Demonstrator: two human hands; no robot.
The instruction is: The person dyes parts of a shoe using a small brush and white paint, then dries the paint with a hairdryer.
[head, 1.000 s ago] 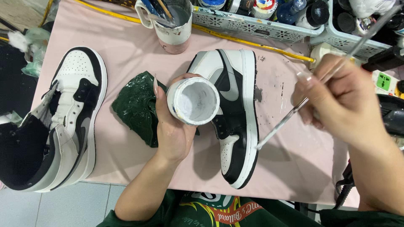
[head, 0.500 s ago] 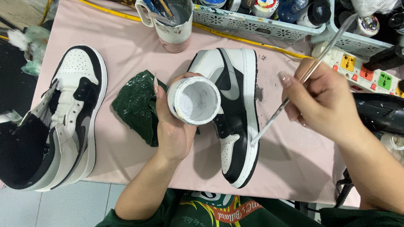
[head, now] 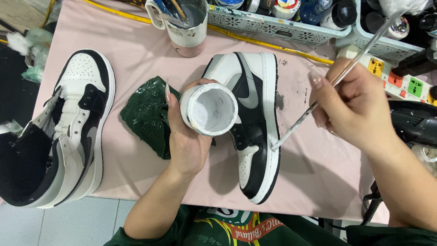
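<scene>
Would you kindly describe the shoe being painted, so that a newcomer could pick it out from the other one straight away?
Start at the pink table cover. Two black-and-white high-top shoes lie on it; take the shoe right of the crumpled green cloth, lying on its side. Unlike the other shoe at the left edge, it sits behind the white paint cup in the left hand, with the right hand's brush tip at its white sole.

Paint pot (head: 209, 109), brush (head: 318, 102), sneaker (head: 252, 123)
</scene>
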